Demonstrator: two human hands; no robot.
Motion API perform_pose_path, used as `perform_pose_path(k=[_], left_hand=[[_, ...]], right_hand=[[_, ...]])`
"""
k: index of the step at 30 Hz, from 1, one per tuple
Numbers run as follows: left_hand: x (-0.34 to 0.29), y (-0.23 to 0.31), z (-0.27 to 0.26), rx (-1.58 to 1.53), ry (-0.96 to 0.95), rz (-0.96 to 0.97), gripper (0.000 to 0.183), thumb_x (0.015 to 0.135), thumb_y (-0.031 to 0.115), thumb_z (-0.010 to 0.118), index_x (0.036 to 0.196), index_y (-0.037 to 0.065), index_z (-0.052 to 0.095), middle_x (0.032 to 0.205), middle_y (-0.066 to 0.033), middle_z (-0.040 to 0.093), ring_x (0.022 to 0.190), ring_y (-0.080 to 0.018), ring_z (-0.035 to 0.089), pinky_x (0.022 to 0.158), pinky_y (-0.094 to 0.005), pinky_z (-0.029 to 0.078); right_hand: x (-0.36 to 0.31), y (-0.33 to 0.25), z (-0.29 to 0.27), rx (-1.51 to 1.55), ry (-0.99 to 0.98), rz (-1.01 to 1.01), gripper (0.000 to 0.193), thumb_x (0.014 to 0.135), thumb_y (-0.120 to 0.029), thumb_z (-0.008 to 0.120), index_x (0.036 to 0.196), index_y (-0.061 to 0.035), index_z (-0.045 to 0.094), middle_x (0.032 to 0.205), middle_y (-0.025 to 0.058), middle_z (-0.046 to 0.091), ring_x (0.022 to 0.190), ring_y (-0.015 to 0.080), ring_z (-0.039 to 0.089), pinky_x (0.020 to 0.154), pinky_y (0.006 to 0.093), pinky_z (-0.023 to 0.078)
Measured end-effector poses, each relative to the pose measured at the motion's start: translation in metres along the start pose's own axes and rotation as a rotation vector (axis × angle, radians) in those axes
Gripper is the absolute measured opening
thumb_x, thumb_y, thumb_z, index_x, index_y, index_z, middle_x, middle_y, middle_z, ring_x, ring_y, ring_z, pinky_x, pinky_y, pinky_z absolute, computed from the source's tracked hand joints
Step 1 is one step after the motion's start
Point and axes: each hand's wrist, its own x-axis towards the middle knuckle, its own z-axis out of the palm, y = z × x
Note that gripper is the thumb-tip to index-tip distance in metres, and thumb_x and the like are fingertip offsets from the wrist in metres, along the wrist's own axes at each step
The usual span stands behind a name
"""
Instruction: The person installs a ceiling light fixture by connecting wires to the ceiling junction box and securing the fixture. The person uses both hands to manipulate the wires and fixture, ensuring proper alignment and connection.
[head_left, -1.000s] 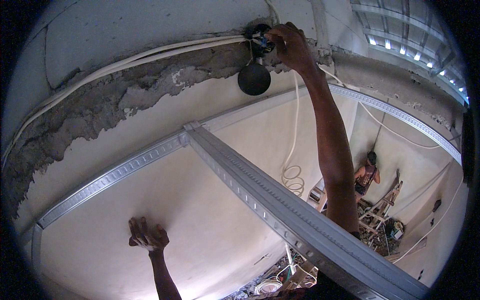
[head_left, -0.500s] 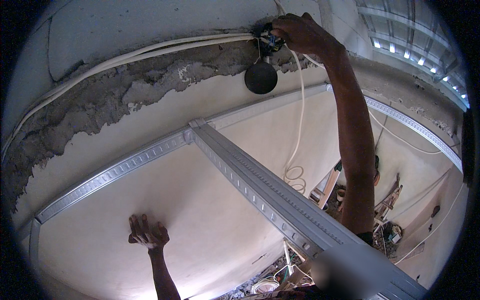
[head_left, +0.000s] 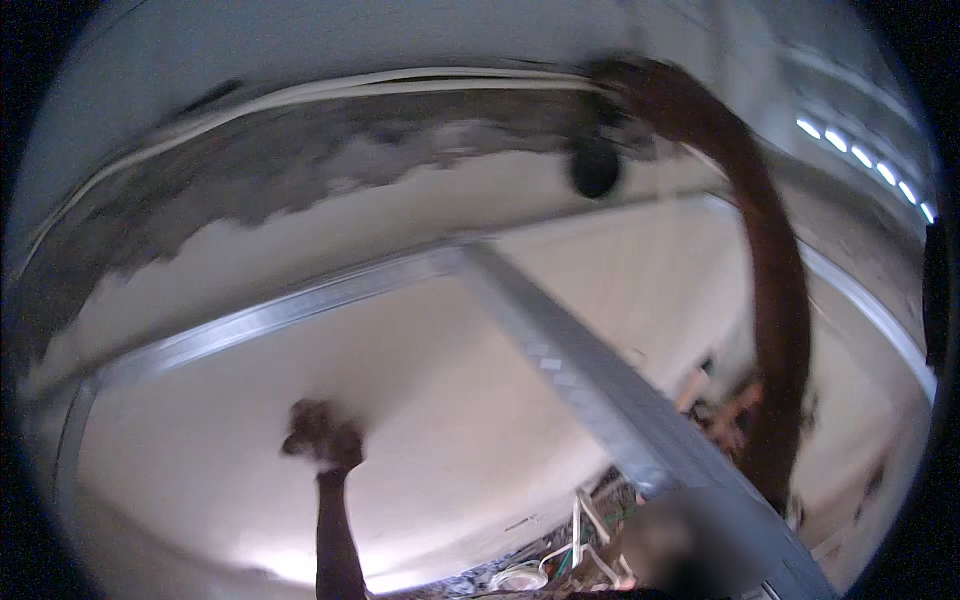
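Note:
Motion smears this moment. My right hand point(head_left: 648, 95) reaches up to a dark electrical box in the wall, where white cables point(head_left: 420, 82) run in from the left. Its fingers are curled at the box; what lies between them is blurred. Just below hangs a round black box cover point(head_left: 596, 167). Lower left, my left hand point(head_left: 325, 437) rests at the pale plastered wall point(head_left: 440, 400) and appears to hold nothing; its fingers look apart though blurred.
A metal channel point(head_left: 270, 318) follows the wall, and a metal beam point(head_left: 570, 350) runs from it toward the lower right, between my arms. Far below are a white cable coil point(head_left: 520, 577) and rubble. Bright gaps point(head_left: 862, 157) show along the roof sheets at upper right.
The view has swung, so the box, cover and beam now sit farther right in the picture. My right hand stays at the box; my left hand stays at the wall, slightly shifted.

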Motion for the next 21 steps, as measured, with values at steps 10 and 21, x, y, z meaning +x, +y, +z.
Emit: perform_pose_path(k=[10,21], left_hand=[[0.047,0.071,0.026,-0.074,0.148,0.053,0.046,0.074,0.031,0.064,0.119,0.02,0.059,0.131,-0.0051,0.053,0.121,-0.0219,0.049,0.078,-0.0387,0.033],[0.051,0.069,0.014,-0.172,0.174,0.115,0.039,0.075,0.021,0.063,0.113,0.012,0.061,0.128,-0.0116,0.055,0.123,-0.0328,0.047,0.099,-0.0435,0.038]], right_hand=[[0.024,-0.074,0.001,0.233,-0.174,0.274,0.032,0.091,-0.024,0.051,0.12,-0.0115,0.058,0.116,0.0113,0.061,0.104,0.0289,0.06,0.097,0.0395,0.044],[0.012,-0.083,0.012,0.27,-0.203,0.31,0.034,0.09,-0.025,0.053,0.12,-0.011,0.057,0.119,0.0112,0.06,0.104,0.029,0.059,0.096,0.039,0.045]])
